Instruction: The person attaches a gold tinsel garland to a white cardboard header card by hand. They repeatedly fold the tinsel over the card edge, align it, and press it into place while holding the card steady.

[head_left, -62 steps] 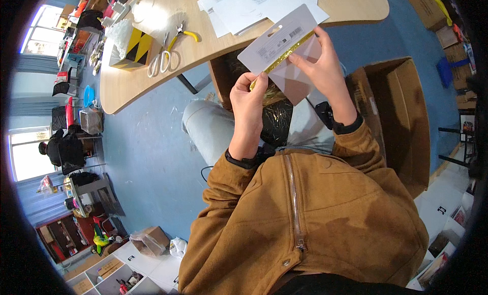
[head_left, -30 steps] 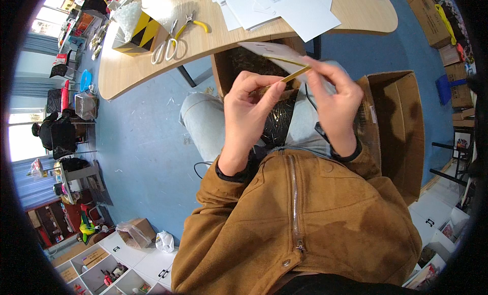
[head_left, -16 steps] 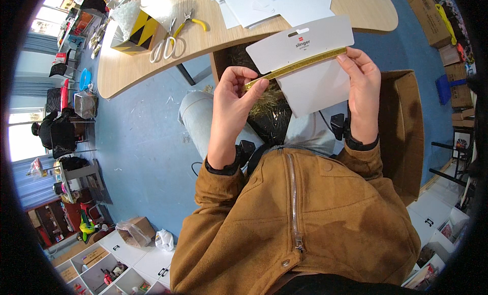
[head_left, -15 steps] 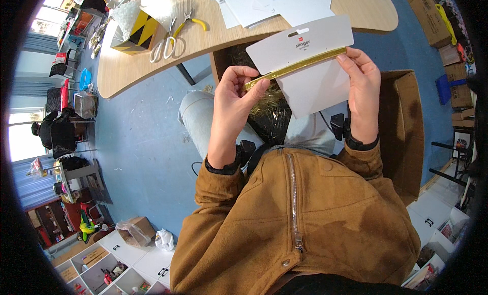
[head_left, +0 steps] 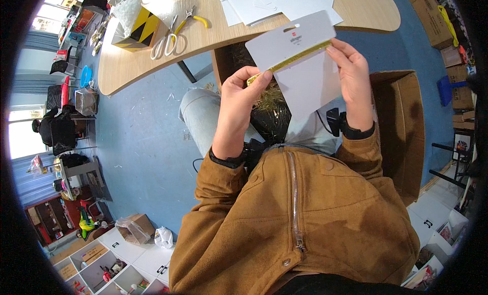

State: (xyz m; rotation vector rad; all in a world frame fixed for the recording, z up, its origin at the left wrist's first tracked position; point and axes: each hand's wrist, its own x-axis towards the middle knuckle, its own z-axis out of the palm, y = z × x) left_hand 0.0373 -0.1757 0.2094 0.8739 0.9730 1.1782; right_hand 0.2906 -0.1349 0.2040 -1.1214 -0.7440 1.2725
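Note:
A white header card (head_left: 312,84) with a hang hole hangs above my lap, slightly tilted. Across it runs a narrow glittery gold ribbon (head_left: 300,57), which sticks out past the card's left side. My left hand (head_left: 236,104) pinches the ribbon's left end between thumb and fingers. At the card's right edge, my right hand (head_left: 354,81) is closed on the ribbon and card, thumb in front. Below the card, shiny gold-green tinsel (head_left: 268,102) lies in a dark bag between my legs, partly hidden.
On the wooden table (head_left: 119,74) lie white-handled scissors (head_left: 165,46), yellow-handled pliers (head_left: 195,19), white papers (head_left: 284,5) and a black-and-yellow striped box (head_left: 142,30). An open cardboard box (head_left: 401,137) stands at my right. At lower left are white storage cubbies (head_left: 91,267).
The card has moved left and a little up, its right side coming closer to my left hand. My right hand has shifted left with it. The gold ribbon's left end now looks bunched.

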